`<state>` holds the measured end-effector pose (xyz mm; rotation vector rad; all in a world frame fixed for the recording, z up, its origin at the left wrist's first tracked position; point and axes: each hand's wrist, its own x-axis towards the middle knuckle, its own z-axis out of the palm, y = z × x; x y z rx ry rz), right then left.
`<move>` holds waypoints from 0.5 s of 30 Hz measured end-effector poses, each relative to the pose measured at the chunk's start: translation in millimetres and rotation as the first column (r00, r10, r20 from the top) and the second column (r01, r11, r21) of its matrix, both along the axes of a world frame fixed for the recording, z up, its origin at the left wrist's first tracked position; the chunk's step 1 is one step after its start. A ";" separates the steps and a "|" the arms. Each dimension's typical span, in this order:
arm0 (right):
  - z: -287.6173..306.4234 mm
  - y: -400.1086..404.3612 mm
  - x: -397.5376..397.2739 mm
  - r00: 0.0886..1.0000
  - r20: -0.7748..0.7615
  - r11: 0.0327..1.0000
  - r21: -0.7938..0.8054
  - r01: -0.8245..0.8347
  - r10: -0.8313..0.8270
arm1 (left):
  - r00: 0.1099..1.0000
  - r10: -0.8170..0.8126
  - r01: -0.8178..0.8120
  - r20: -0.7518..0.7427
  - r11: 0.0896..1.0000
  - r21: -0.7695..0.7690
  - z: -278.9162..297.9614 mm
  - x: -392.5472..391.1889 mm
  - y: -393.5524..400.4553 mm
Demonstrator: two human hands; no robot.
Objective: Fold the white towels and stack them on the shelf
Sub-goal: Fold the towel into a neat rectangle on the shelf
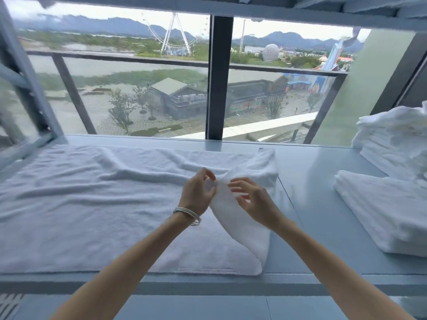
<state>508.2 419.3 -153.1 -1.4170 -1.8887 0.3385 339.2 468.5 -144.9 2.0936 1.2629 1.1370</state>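
Both hands pinch towel [97, 204] corner; folded towels [381, 211] right on shelf [312, 181].

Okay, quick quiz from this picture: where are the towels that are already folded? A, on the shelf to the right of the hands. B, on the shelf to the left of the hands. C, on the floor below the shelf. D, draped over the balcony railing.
A: the folded towels lie on the shelf right of both hands, with a taller stack behind them.
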 end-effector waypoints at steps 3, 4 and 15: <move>2.4 22.8 -52.2 0.992 0.069 0.994 -0.007 -0.107 0.108 | 0.991 0.136 -0.136 0.004 0.991 -0.007 9.9 -62.8 14.6; 2.5 28.6 -73.5 0.984 0.106 0.990 -0.011 -0.143 0.144 | 0.982 0.187 -0.187 0.003 0.982 -0.015 11.0 -87.0 19.6; -22.1 56.7 -303.0 0.862 0.323 0.920 -0.167 -0.355 0.391 | 0.906 0.417 -0.423 -0.076 0.900 -0.107 -12.0 -339.3 28.7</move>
